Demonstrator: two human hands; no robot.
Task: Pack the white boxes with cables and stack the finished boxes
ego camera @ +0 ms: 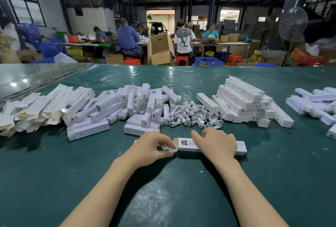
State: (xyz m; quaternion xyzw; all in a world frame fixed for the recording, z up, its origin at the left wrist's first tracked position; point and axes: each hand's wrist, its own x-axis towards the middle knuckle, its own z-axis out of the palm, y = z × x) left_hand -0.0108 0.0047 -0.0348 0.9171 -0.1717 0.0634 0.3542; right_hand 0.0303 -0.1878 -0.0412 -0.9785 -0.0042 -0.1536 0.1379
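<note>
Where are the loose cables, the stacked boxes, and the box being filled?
loose cables (195,116), head view, middle of the white tangle.
stacked boxes (241,99), head view, side of the pile.
box being filled (185,143), head view, printed top near its open end.

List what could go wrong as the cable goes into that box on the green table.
1. The coiled cable, pinched by the left hand at the box's open end, may spring loose and snag on the flap, likely creasing it.
2. The box is only pressed flat by the right hand, so it could slide away under the push.
3. The finished stack looks uneven; adding another box may topple it.
</note>
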